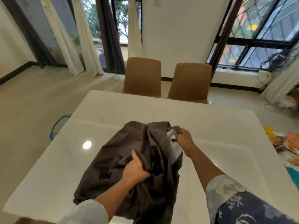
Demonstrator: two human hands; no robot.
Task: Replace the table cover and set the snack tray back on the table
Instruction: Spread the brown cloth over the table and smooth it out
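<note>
A dark brown table cover lies bunched in the middle of the glossy white table, with a pale underside showing near its right edge. My left hand grips a fold of the cloth near its centre. My right hand pinches a corner of the cover at its far right side and lifts it slightly. Snack packets in orange and yellow wrappers lie off the table's right edge; the tray itself cannot be made out.
Two tan chairs stand at the table's far side. A blue-rimmed basket sits on the floor to the left. Curtains and windows line the back wall, and tangled cables hang at the right window.
</note>
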